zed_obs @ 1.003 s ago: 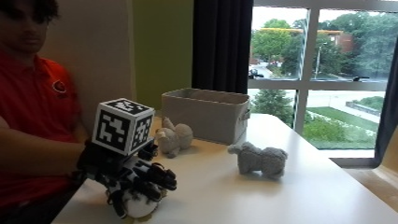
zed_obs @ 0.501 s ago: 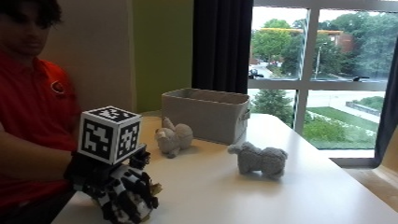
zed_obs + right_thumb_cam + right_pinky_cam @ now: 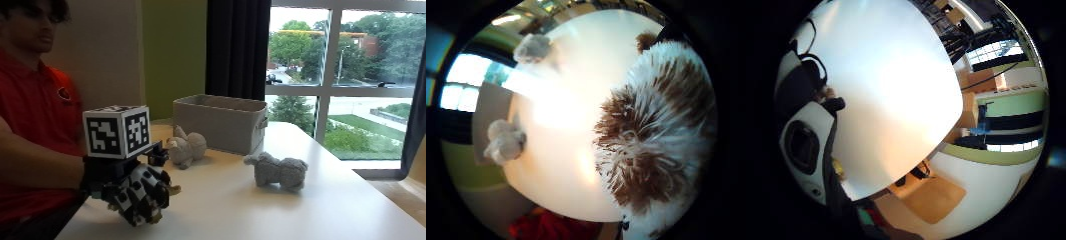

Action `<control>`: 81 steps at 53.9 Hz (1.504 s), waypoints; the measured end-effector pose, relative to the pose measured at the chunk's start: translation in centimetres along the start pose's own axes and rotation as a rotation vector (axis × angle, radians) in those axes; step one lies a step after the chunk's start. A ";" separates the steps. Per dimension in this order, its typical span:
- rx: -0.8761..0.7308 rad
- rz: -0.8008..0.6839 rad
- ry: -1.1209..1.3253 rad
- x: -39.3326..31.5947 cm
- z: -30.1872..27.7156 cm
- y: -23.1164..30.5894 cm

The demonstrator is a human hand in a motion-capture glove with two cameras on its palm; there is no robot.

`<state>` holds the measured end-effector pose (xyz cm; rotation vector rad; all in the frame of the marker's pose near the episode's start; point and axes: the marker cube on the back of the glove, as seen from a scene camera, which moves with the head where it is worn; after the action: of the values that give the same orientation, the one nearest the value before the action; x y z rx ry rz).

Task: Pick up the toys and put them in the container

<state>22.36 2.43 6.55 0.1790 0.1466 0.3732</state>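
The gloved right hand (image 3: 136, 192) sits low at the near edge of the table (image 3: 279, 210), fingers curled around a shaggy brown-and-white toy (image 3: 661, 135) pressed against its palm. Just beyond it stands a pale rabbit toy (image 3: 186, 148), with a grey sheep toy (image 3: 277, 171) further off to the side. Behind the rabbit, farthest from the hand, waits the grey container (image 3: 219, 121).
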 end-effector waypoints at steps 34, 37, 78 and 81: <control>0.131 -0.417 -0.147 -25.6 -16.0 -7.5; 0.128 -0.353 -0.164 -28.5 -16.7 -8.2; 0.218 -0.745 -0.223 -50.3 -21.7 -2.5; 0.221 -0.742 -0.236 -50.6 -21.7 -2.2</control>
<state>-27.25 -15.35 -9.54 0.3680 0.0134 -0.4058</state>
